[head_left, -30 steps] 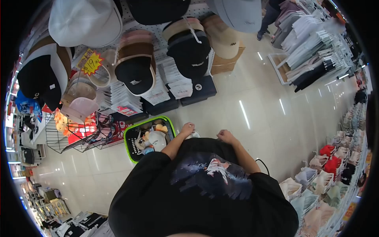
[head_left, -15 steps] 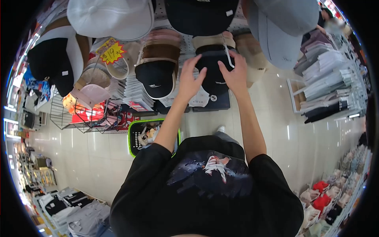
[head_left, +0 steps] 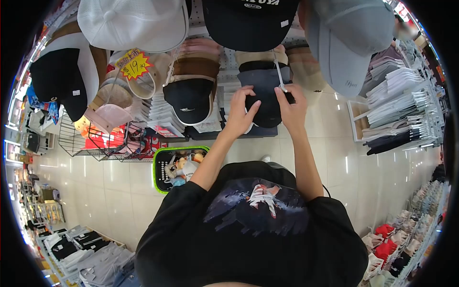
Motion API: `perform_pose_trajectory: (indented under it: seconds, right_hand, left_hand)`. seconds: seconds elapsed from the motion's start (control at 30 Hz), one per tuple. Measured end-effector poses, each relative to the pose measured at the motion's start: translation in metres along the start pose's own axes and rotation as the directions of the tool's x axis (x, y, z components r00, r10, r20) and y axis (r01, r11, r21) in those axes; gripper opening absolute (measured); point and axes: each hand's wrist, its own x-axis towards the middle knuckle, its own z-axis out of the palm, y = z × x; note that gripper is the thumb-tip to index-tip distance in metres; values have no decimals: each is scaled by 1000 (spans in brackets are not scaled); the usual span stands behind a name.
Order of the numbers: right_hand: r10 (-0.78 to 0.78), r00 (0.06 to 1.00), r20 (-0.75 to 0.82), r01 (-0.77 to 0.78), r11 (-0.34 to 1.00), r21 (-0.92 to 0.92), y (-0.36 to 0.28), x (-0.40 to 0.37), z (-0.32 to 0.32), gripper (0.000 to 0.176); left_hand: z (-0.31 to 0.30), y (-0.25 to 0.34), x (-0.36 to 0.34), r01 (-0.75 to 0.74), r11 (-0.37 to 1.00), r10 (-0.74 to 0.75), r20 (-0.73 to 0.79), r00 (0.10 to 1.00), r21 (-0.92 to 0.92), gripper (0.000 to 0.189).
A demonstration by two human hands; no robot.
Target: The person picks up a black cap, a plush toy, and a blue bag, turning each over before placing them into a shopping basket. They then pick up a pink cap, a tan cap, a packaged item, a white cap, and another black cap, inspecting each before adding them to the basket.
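Observation:
A dark cap hangs at the end of a white hook, in front of a stack of caps. My left hand grips its left side, fingers curled at the edge and thumb on the front. On the other side, my right hand holds the cap's right edge, with thumb and fingers close to the hook's tip. The undersides of my fingers are hidden. To the left hangs a black cap with a small white logo. Above is a larger black cap with white lettering.
A white cap and a grey cap hang overhead. A yellow price sign is at the left. On the floor stands a green-rimmed basket holding plush items. Folded clothes fill a right-hand rack; a wire basket is left.
Both hands have come lower, toward my body, and closed onto the dark cap. The cap has shifted down along the hook. More of the floor basket shows.

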Motion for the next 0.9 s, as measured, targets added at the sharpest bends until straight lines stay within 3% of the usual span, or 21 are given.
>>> perform_pose_trajectory:
  seconds: [0.03,0.1,0.17,0.23,0.27,0.3,0.37,0.43,0.5,0.57,0.63,0.67,0.7,0.77,0.8,0.83,0.9]
  right_hand:
    - [41,999,0,-41,998,37,-5,-5,-3,9]
    - [86,996,-14,-85,992,89,-17,-12,-9,9]
    - [134,990,-38,-127,983,134,-27,-12,-16,9]
    - [28,999,36,-29,999,24,-36,-4,-19,9]
    - [-83,991,107,95,989,-114,-37,0,-23,10]
    - [-66,994,87,76,990,-120,-42,1,-27,10]
    - [-69,976,206,80,996,-47,-52,2,-33,10]
    - [-34,983,178,38,999,-19,-60,-6,-41,11]
    - [96,986,133,-104,993,49,-69,-17,-50,13]
    - [93,987,128,-93,996,-11,-75,-34,-64,21]
    - [174,982,79,-167,982,-89,-76,-54,-83,34]
    - [282,949,143,-267,957,-115,-79,-67,-99,40]
    - [293,946,139,-277,952,-128,-82,-78,-111,40]
    - [345,916,206,-325,937,-127,-91,-97,-132,40]
    - [271,927,259,-249,962,-114,-97,-101,-141,41]
    - [264,927,267,-240,963,-119,-105,-104,-146,41]
    - [154,924,350,-192,979,75,-128,-105,-154,46]
  left_hand:
    - [-2,5,-8,8,1000,-8,5,1000,-1,38]
    - [-7,23,-15,194,971,-174,145,974,-138,39]
    - [-6,35,-18,119,985,-103,135,985,-121,38]
    - [-1,40,-27,407,847,-299,327,897,-343,30]
    - [3,44,-27,385,743,-223,340,914,-547,18]
    - [1,50,-30,398,743,-220,364,905,-539,18]
    - [-4,61,-29,562,596,-246,536,807,-574,11]
    - [-3,76,-30,558,594,-237,537,810,-579,10]
    - [-7,81,-36,544,590,-188,554,811,-596,10]
    - [-8,76,-46,572,523,-238,536,810,-632,15]
    - [-17,87,-47,609,281,-302,534,790,-742,25]
    - [-21,81,-50,618,215,-349,531,772,-756,34]
    - [-19,69,-60,602,150,-421,501,757,-784,38]
    - [-25,52,-76,588,-333,-394,675,623,-737,42]
    - [-26,47,-80,559,-428,-393,703,593,-710,43]
    - [-26,47,-89,550,-431,-390,697,601,-715,43]
    - [-33,76,-93,544,-446,-348,698,626,-711,45]
